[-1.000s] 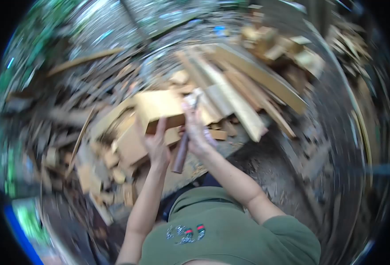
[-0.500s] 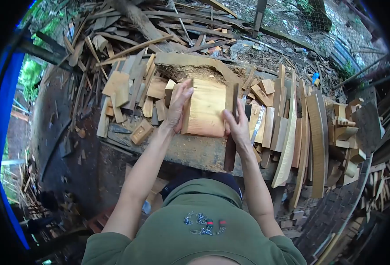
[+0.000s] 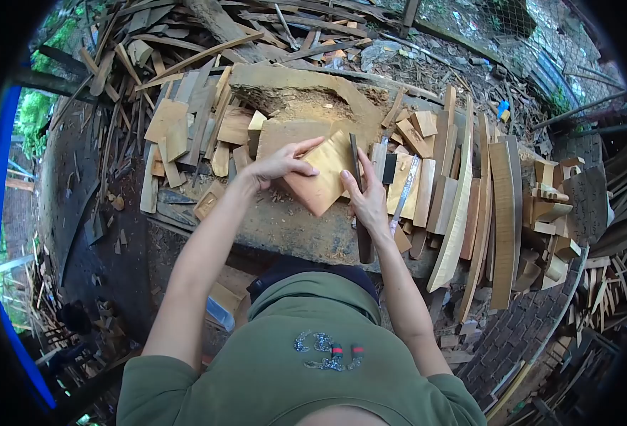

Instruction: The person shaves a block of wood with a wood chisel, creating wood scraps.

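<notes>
A pale yellow wooden block [image 3: 316,181] is tilted corner-down over the workbench. My left hand [image 3: 285,165] grips its left side, thumb on the near face and fingers over the top edge. My right hand [image 3: 367,202] is closed round a long, dark, narrow bar [image 3: 365,245], which runs up and down past the palm; its exact kind does not show. The right thumb lies against the block's right side. Behind the block is a thick, rough-edged slab of wood [image 3: 299,82] on the bench.
Wood offcuts [image 3: 168,128] lie on the bench's left side. To the right stand long curved wooden pieces [image 3: 501,220], with a steel ruler [image 3: 407,192] and small blocks [image 3: 418,135] nearer. A scrap-wood pile [image 3: 185,42] lies beyond the bench [image 3: 285,231].
The block has turned from nearly upright to a diagonal, corner-down tilt. My left hand has shifted from its left side to grip nearer the top. The dark bar stays in my right hand.
</notes>
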`<state>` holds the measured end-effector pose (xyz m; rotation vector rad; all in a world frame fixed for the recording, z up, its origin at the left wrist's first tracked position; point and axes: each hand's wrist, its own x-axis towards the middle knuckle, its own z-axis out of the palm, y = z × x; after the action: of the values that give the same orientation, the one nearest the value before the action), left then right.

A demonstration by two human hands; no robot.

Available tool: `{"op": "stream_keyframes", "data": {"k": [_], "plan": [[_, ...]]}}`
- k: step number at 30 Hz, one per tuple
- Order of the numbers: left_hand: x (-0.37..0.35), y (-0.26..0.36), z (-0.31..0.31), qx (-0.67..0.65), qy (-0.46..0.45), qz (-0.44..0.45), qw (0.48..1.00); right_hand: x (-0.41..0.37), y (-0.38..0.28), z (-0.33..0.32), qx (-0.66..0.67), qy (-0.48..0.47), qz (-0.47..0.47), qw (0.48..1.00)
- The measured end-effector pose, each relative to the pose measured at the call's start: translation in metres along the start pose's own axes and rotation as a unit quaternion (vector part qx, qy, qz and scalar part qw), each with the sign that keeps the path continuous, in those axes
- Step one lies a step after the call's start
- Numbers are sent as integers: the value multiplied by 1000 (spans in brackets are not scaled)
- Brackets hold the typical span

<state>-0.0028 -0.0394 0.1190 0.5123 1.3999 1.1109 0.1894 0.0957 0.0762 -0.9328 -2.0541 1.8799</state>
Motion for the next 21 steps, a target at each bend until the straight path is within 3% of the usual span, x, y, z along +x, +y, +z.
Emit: {"op": "stream_keyframes", "data": {"k": [3,5,7,8,9,11,12,13,15,16,19,20,21], "plan": [[20,2,-20,22,-78,-29,996,10,13,-6,-49,55,-63,995],[27,4,-30,31,-101,-37,994,10,-4,-15,35,-43,110,992],[31,8,-40,-23,-46,-164,985,16,8,-11,88,-45,108,989],[36,-10,-51,-107,-15,-120,987,18,10,-9,120,-36,143,982],[40,-29,-63,-105,-17,-123,987,19,12,-7,152,-26,178,972],[34,-47,-64,-320,84,-19,944,19,17,2,166,-9,182,969],[30,-52,-59,-357,96,5,929,19,24,10,172,5,171,970],[28,-51,-45,-356,95,0,930,18,28,17,178,18,159,971],[33,-50,-18,-202,279,1,939,14,29,28,134,12,156,979],[34,-52,-17,-185,298,28,936,12,27,33,90,0,137,986],[29,-45,-41,-153,232,57,959,11,25,31,52,-26,112,992],[27,-41,-53,-180,179,63,965,13,27,28,39,-11,90,995],[27,-38,-60,-179,181,62,965,15,29,24,28,4,65,998]]}}
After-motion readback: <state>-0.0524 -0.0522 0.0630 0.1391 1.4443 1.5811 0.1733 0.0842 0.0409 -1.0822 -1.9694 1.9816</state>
